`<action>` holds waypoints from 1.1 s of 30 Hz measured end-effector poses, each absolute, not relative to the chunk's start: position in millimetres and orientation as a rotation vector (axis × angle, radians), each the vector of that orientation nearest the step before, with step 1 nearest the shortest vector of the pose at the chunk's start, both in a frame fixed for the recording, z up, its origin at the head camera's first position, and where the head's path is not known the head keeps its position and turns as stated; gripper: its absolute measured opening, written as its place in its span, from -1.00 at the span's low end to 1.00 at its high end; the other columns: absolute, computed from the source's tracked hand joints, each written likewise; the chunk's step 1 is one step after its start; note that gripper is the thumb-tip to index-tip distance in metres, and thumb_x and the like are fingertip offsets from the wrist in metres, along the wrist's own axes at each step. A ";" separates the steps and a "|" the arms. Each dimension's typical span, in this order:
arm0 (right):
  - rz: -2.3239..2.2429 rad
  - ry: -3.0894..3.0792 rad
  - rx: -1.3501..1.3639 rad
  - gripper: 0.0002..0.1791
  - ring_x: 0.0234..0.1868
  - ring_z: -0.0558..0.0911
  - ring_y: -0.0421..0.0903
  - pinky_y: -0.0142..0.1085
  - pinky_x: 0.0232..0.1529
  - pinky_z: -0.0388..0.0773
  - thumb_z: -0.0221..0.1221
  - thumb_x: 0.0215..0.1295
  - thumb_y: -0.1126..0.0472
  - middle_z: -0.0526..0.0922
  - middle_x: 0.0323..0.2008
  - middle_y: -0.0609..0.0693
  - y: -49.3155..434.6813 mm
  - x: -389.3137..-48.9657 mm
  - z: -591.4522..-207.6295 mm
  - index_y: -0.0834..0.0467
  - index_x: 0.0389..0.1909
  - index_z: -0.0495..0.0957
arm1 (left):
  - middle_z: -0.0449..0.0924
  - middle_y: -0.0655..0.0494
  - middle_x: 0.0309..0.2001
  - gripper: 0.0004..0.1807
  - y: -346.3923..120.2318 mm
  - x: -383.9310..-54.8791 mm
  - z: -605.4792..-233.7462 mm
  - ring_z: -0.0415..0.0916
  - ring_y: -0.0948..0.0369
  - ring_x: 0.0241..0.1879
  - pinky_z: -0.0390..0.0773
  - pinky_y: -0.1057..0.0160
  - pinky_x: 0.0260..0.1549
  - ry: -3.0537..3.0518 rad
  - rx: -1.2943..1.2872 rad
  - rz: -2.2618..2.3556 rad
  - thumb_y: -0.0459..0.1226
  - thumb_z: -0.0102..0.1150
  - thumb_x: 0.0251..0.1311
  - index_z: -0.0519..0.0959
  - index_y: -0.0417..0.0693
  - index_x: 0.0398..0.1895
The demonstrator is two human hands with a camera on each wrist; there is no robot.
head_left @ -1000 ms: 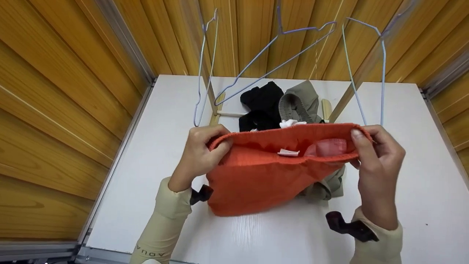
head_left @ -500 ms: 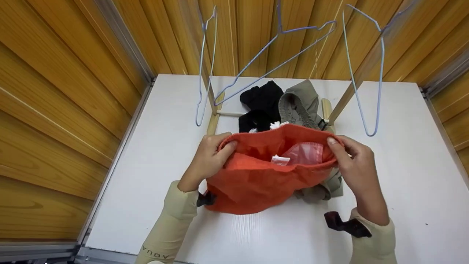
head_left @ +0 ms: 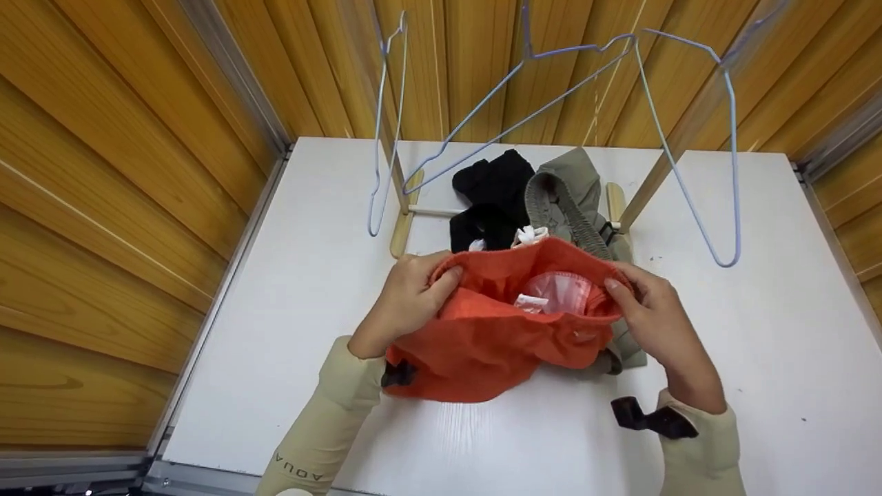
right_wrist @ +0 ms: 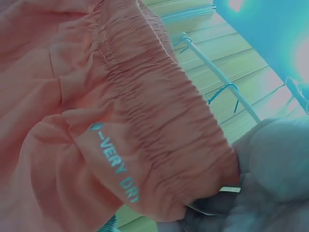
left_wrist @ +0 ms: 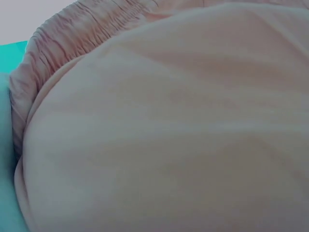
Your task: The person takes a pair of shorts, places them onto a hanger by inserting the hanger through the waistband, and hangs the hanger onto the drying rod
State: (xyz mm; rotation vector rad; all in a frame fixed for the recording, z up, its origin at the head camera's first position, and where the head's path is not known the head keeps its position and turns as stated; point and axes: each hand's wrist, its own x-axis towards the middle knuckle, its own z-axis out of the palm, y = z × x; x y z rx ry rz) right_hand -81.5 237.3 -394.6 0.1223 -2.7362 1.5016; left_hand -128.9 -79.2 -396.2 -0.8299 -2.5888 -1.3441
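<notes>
A pair of orange shorts (head_left: 475,358) is held up over the white table, its elastic waistband uppermost and gaping. My left hand (head_left: 413,293) grips the left end of the waistband, thumb on the inside. At the other end my right hand (head_left: 651,313) pinches the band, also thumb inside. A white label (head_left: 532,303) and pale pink inner cloth show in the opening. The left wrist view is nearly filled by the shorts' cloth (left_wrist: 159,125). Gathered elastic and "VERY DRY" lettering (right_wrist: 116,162) appear in the right wrist view, where the right hand (right_wrist: 275,164) meets the waistband.
Behind the shorts lie a black garment (head_left: 493,193) and a grey-green garment (head_left: 572,200). Over the table (head_left: 275,310) hang a left hanger (head_left: 377,138), a middle hanger (head_left: 482,114) and a right hanger (head_left: 734,158). A wooden rack post (head_left: 654,182) stands at the right.
Both hands have come closer together, the right one moving left the most. The waistband has slackened and opened wider. The right hanger has swung.
</notes>
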 end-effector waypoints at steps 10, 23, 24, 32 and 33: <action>1.600 -2.811 0.073 -0.55 -0.17 0.60 -0.24 -0.46 -0.22 0.60 0.18 0.35 0.06 0.60 0.01 0.16 230.5 -85.0 -405.7 0.15 0.19 0.47 | 0.32 0.16 -0.74 -0.77 -69.2 -123.2 -400.1 0.23 0.33 -0.69 0.15 0.44 -0.66 -2.566 -0.953 -1.119 -0.28 -0.04 0.26 0.42 -0.07 -0.58; 1.672 -2.640 -0.055 -0.56 -0.35 0.61 -0.24 -0.44 -0.32 0.63 0.04 0.44 -0.01 0.66 -0.34 -0.13 224.3 -90.3 -398.8 0.27 0.02 0.61 | 0.56 0.21 -0.55 -0.79 -72.6 -130.5 -410.0 0.38 0.32 -0.56 0.34 0.37 -0.56 -2.822 -0.994 -1.015 -0.07 0.10 0.29 0.63 0.04 -0.32; 1.690 -2.633 -0.060 -0.55 -0.35 0.62 -0.24 -0.44 -0.31 0.63 0.03 0.44 -0.01 0.66 -0.34 -0.16 224.3 -90.9 -397.8 0.27 0.05 0.60 | 0.57 0.21 -0.53 -0.77 -72.7 -131.8 -411.6 0.39 0.32 -0.55 0.34 0.37 -0.56 -2.847 -0.991 -1.016 -0.05 0.10 0.30 0.63 0.04 -0.30; 1.690 -2.623 -0.093 -0.53 -0.27 0.58 -0.24 -0.48 -0.25 0.61 0.03 0.44 -0.04 0.61 -0.28 -0.16 223.4 -97.0 -395.6 0.27 0.05 0.57 | 0.56 0.21 -0.48 -0.70 -74.8 -139.4 -423.6 0.41 0.29 -0.50 0.37 0.39 -0.55 -2.958 -0.973 -1.085 0.02 0.05 0.35 0.62 0.03 -0.19; 1.692 -2.621 -0.099 -0.53 -0.27 0.58 -0.23 -0.48 -0.25 0.62 0.03 0.43 -0.04 0.62 -0.27 -0.15 223.0 -97.9 -395.8 0.27 0.05 0.57 | 0.57 0.21 -0.46 -0.70 -74.7 -140.0 -424.3 0.42 0.29 -0.48 0.38 0.39 -0.54 -2.966 -0.966 -1.086 0.02 0.04 0.36 0.61 0.03 -0.17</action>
